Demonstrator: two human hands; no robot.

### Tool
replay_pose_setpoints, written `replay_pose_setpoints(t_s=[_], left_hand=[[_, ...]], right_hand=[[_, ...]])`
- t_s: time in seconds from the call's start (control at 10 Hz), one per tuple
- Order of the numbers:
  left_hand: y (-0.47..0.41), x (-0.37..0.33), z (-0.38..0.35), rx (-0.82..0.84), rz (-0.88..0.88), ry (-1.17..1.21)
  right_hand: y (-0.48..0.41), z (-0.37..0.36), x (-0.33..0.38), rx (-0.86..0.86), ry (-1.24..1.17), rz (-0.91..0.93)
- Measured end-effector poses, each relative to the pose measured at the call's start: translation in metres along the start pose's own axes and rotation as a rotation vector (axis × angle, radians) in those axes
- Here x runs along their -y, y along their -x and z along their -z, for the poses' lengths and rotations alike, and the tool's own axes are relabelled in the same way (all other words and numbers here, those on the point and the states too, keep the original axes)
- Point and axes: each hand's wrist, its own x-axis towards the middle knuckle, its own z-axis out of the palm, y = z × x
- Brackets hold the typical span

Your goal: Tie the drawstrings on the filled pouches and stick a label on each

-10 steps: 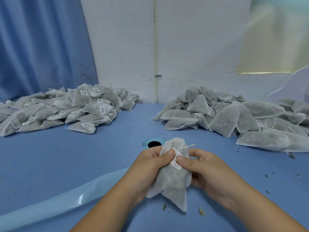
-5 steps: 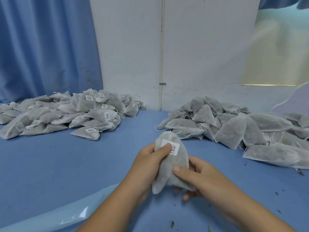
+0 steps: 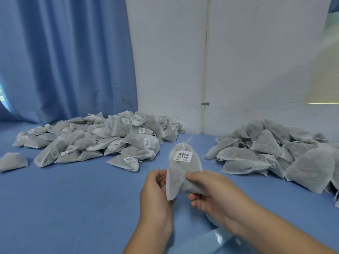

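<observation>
Above the near middle of the blue counter (image 3: 73, 208), two grips are holding one filled pouch (image 3: 183, 173) upright. The right grip (image 3: 211, 191) is pinching its lower right side, thumb on the front. The left grip (image 3: 156, 191) is curling around its lower left edge. A barcode label (image 3: 182, 156) is sitting on the pouch's upper face, and the drawstring (image 3: 189, 140) is poking out on top. A labelled heap (image 3: 102, 142) is lying far left and a plain heap (image 3: 275, 154) far right.
</observation>
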Motion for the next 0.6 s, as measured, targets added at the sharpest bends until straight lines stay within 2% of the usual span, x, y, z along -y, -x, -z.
replay_pose_setpoints(t_s=[0.2,0.3,0.4,0.5,0.6], left_hand=[[-0.019,-0.004,0.008,-0.181,-0.053,-0.022],[-0.028,-0.012,0.017,-0.249,-0.052,-0.007],[-0.034,-0.016,0.022,-0.251,-0.071,0.015],[-0.028,-0.019,0.02,-0.182,-0.059,-0.017],[-0.027,-0.021,0.019,-0.081,-0.054,-0.045]], right_hand=[[-0.064,-0.044,0.002,0.012,-0.105,-0.087],[-0.099,-0.072,0.016,0.044,-0.122,-0.071],[-0.133,-0.095,0.048,0.04,-0.282,0.079],[-0.15,-0.101,0.071,-0.055,-0.231,0.145],[-0.147,-0.093,0.056,-0.064,-0.09,0.082]])
